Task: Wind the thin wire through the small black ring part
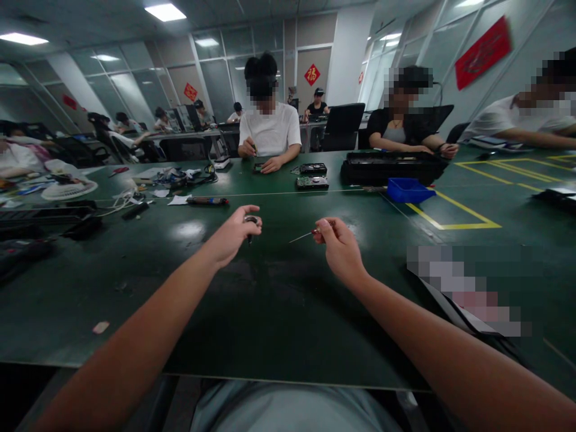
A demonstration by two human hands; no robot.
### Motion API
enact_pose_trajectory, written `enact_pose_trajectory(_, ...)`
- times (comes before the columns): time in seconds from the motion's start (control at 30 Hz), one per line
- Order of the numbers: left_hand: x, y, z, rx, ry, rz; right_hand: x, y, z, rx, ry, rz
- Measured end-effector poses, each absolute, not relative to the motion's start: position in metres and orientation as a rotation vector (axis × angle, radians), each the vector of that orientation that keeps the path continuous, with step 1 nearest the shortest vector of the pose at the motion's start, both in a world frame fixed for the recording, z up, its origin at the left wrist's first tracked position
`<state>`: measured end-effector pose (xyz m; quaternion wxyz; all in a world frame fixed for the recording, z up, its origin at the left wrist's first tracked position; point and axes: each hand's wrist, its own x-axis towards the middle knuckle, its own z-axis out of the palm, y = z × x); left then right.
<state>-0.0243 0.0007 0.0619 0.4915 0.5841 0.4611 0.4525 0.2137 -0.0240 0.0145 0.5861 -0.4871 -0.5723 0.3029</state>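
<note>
My left hand (234,235) is raised over the green table, its fingers curled round a small dark curved piece with a shiny edge (250,223). What kind of piece it is I cannot make out. To the right, my right hand (338,245) pinches the reddish handle of a thin screwdriver (302,237). Its metal shaft points left, toward my left hand, and its tip touches nothing I can see. A gap of table lies between the two hands. My fingers hide most of the handle.
Beyond my hands lie two hard drives (312,182), a dark pen-like tool (207,201) and a blue bin (409,190). A long black casing (391,167) is at the back right. Cables (180,176) and a white fan (68,188) are left. Across the table, a person (270,129) works.
</note>
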Motion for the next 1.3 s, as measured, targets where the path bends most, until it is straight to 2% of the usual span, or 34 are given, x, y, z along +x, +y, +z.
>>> enact_pose_trajectory(0.2,0.020,-0.014,0.021,1.897,1.356,0.896,0.215,-0.023,0.017,-1.138,-1.318,0.705)
enact_pose_trajectory(0.47,0.013,-0.009,0.004,2.210,1.256,0.768,0.217,-0.028,0.026,-1.249,-1.467,0.562)
enact_pose_trajectory(0.9,0.003,-0.001,-0.006,2.197,1.253,0.886,0.212,-0.030,0.022,-1.049,-1.439,0.663)
enact_pose_trajectory(1.3,0.003,-0.002,-0.007,2.195,1.244,0.899,0.215,-0.032,0.024,-1.192,-1.533,0.574)
